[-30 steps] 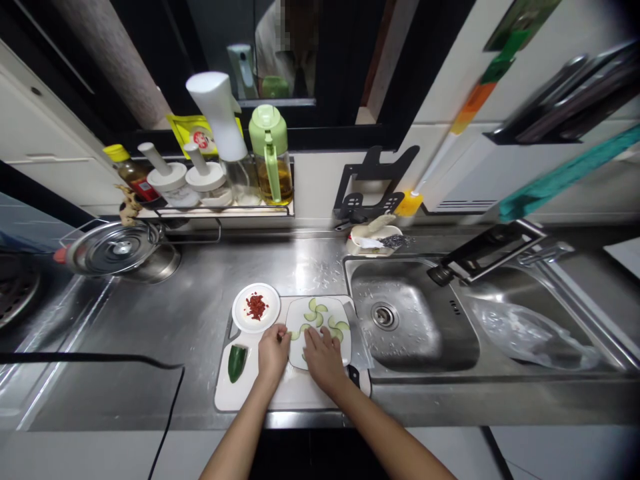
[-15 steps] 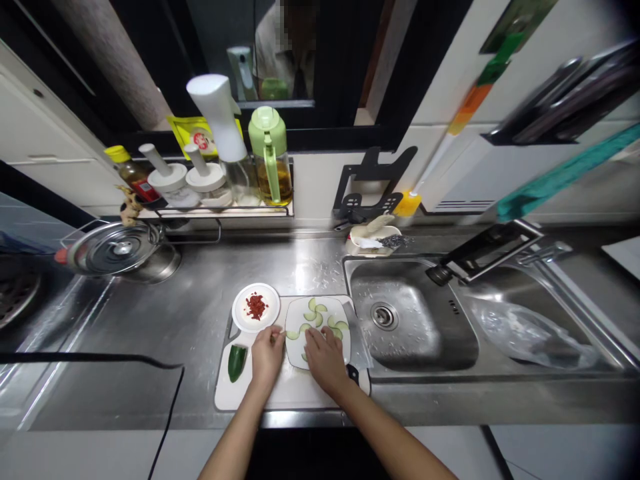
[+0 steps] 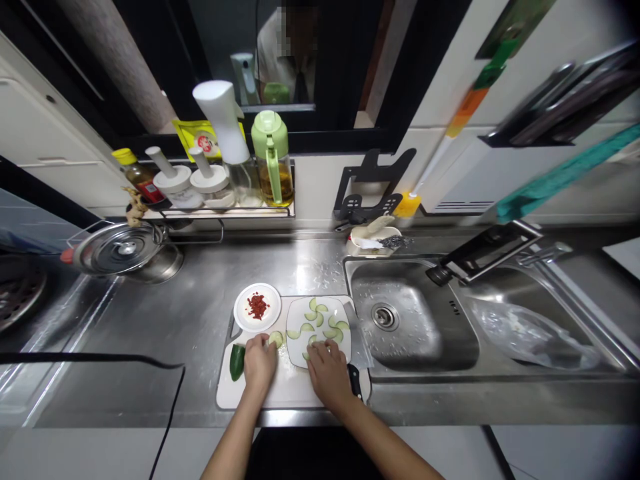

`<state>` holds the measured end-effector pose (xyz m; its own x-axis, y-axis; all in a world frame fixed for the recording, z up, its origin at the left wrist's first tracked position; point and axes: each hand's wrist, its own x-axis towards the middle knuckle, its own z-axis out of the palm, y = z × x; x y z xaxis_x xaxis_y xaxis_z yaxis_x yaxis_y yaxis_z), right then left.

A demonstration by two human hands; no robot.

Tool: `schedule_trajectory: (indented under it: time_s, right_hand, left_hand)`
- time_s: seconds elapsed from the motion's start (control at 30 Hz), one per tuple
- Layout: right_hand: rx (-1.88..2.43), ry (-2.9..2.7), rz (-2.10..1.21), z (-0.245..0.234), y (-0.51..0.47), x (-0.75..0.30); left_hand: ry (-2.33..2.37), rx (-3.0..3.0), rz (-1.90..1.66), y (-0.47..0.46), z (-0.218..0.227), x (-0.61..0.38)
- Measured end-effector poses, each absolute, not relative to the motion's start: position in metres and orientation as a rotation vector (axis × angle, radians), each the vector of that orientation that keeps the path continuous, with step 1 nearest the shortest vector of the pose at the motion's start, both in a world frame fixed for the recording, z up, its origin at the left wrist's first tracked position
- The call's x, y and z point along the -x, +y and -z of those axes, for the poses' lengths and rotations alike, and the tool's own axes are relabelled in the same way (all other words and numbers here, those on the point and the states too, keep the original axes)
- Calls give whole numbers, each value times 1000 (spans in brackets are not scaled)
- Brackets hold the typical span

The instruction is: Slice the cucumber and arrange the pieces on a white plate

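My left hand [image 3: 260, 365] is closed, its fingertips at a pale green cucumber slice [image 3: 275, 339] on the white cutting board [image 3: 290, 398]. My right hand [image 3: 329, 375] reaches over the white square plate [image 3: 295, 310] with fingers stretched out and pointing down. Half-moon cucumber slices [image 3: 321, 317] lie spread on this plate, some at my right fingertips and partly hidden. A dark green cucumber piece [image 3: 237, 363] rests left of my left hand. Behind it, a round white plate [image 3: 242, 308] holds chopped red bits [image 3: 257, 306]. A knife [image 3: 355, 381] lies along the board's right side, its handle near my right wrist.
The steel sink [image 3: 415, 320] adjoins the board on the right, with a plastic bag [image 3: 530, 333] in its second basin. A lidded pot [image 3: 125, 257] stands at the left. Seasoning jars [image 3: 175, 187] and an oil bottle [image 3: 273, 160] line the back shelf.
My left hand has moved left, away from the square plate, to the cucumber slice on the board. My right hand has shifted slightly down toward the plate's front edge.
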<state>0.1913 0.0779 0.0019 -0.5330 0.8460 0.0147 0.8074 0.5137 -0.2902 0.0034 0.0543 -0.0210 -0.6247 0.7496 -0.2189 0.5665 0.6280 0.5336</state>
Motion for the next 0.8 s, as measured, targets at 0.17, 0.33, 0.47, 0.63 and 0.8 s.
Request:
schedule_trajectory:
  time_s: [0.17, 0.33, 0.47, 0.63, 0.8]
  right_hand:
    - [1400, -2584, -454, -5, 75, -192]
    - [1405, -2547, -600, -10, 76, -191]
    - [1430, -2457, -776, -12, 80, -182]
    - [1417, -2323, -899, -13, 88, -164]
    - [1377, -2247, -1011, -11, 93, -154]
  left_hand:
    - [2376, -1040, -599, 57, 16, -4]
    - [2271, -995, -735, 53, 10, -4]
    - [2136, -1004, -820, 46, 6, -1]
    - [1930, -1121, -883, 42, -1, -1]
    - [1831, -1123, -901, 42, -5, -3]
